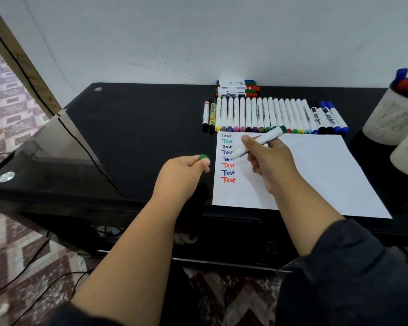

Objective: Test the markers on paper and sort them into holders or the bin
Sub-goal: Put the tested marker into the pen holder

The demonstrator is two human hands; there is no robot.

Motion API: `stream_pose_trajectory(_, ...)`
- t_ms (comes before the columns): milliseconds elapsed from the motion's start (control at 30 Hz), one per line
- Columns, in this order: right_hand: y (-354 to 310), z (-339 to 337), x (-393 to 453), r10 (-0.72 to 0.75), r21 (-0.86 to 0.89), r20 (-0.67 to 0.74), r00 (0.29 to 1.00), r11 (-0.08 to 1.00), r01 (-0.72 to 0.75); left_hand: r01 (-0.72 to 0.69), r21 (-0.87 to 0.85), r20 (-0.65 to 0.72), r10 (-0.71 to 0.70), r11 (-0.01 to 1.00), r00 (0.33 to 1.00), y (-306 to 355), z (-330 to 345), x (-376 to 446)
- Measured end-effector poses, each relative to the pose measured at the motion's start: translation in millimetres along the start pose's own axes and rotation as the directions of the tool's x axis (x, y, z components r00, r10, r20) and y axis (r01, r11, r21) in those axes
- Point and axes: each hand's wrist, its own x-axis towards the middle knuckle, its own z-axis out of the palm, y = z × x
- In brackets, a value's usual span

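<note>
Over the paper (316,170), R hand (266,158) grips uncapped marker (259,142), tip down; L hand (186,170) pinches green cap (203,157).

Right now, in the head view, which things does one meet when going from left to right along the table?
Left hand pinching a green cap → column of "Test" words → right hand holding an uncapped marker → bare part of the paper → holder with markers.

1 paper sheet (316,170), 8 "Test" words (227,157), 2 holders (391,116), 1 green cap (204,158).
</note>
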Motion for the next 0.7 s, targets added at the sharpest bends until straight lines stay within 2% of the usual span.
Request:
stream_pose_trajectory(133,9,-4,-9,-0.019,-0.044,-0.003,1.000,0.999,0.019,-0.008,0.041,-0.005,0.008,0.999,1.000,-4,-1,4)
stream_pose_trajectory(267,17,-3,-19,-0.106,-0.202,0.121,0.987,0.971,0.129,-0.014,0.080,0.013,0.013,0.997,1.000,-6,1,8)
stream_pose_trajectory(400,22,-2,-22,-0.193,-0.358,0.055,0.980,0.912,0.200,-0.021,0.101,0.020,0.019,0.995,1.000,-7,4,12)
stream_pose_trajectory(500,25,0,-22,-0.217,-0.388,0.024,0.976,0.898,0.209,-0.033,0.129,0.031,0.029,0.991,0.999,-7,6,14)
stream_pose_trajectory(700,30,5,-23,-0.218,-0.404,0.064,0.974,0.886,0.226,-0.046,0.136,0.023,0.043,0.990,0.999,-8,8,18)
